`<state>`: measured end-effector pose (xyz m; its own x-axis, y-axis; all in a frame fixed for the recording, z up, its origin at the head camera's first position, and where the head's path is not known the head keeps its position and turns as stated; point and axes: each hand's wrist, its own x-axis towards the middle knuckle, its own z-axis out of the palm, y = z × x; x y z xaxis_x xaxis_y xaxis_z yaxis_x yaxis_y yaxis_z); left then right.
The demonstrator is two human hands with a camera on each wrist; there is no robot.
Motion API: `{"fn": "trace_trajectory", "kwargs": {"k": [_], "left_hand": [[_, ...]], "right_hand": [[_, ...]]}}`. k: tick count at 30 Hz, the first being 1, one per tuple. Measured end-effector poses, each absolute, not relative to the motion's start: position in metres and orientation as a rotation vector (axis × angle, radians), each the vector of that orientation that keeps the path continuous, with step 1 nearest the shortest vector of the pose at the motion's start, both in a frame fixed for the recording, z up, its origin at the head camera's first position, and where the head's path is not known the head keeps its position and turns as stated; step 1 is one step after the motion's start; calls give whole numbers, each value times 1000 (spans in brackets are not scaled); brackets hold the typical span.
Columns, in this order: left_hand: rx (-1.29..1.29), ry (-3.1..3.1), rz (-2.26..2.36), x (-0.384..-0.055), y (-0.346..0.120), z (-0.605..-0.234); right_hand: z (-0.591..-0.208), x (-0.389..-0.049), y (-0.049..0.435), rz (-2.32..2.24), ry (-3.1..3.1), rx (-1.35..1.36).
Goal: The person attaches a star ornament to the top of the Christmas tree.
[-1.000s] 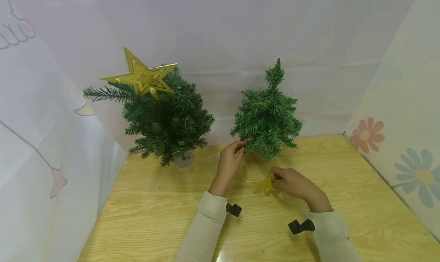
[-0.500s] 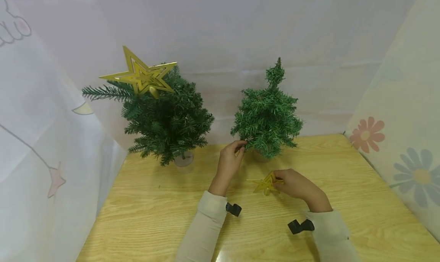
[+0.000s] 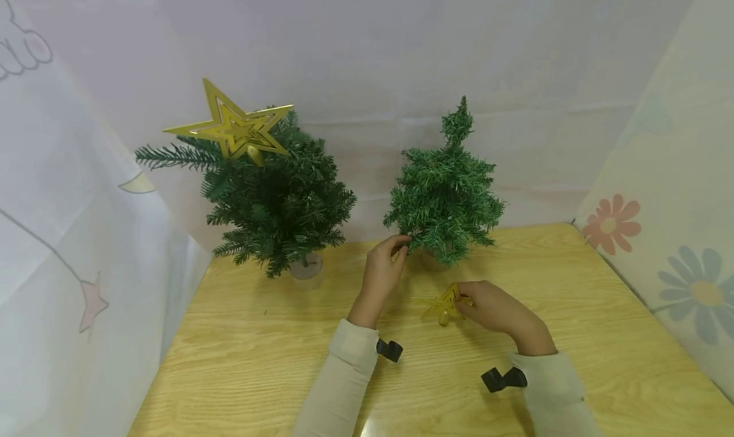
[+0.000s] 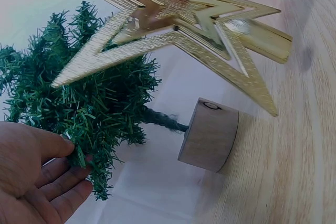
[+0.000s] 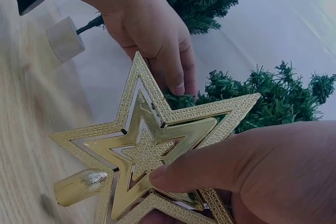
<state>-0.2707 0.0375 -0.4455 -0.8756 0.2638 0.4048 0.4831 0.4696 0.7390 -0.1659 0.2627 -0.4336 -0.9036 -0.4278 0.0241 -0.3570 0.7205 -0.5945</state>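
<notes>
A small green artificial Christmas tree (image 3: 447, 198) stands at the right on a round wooden base (image 4: 209, 137). My left hand (image 3: 381, 270) pinches the tip of a low branch on its left side; the left wrist view shows thumb and fingers around the needles. Between the thumb and fingers of my right hand (image 3: 497, 308) is a gold star tree topper (image 5: 146, 153), held in front of this tree, over the table. The thumb presses near the star's centre, and its short hollow tube (image 5: 79, 187) points away from the hand. Part of the star's edge is hidden behind that hand.
To the left stands a darker Christmas tree (image 3: 281, 201) on a pale round base (image 3: 306, 266), with a larger gold star (image 3: 236, 130) on top. Both trees are at the back of the wood-grain table (image 3: 246, 348), close to a pale cloth backdrop (image 3: 367, 55).
The star in my right hand has tilted slightly, its lower part rising a little. My left hand keeps its place at the branch, and both trees stand as before.
</notes>
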Motion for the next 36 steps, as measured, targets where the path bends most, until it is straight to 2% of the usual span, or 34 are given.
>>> {"fn": "trace_trajectory", "kwargs": {"k": [21,36], "left_hand": [[-644,-2474,-1378,-273,38,-447],[-621,-2495,-1361,-272,38,-445]], "right_hand": [[-398,-148,264,-962,2958,-607],[-389,-145,266,-1018,3076,-603]]}}
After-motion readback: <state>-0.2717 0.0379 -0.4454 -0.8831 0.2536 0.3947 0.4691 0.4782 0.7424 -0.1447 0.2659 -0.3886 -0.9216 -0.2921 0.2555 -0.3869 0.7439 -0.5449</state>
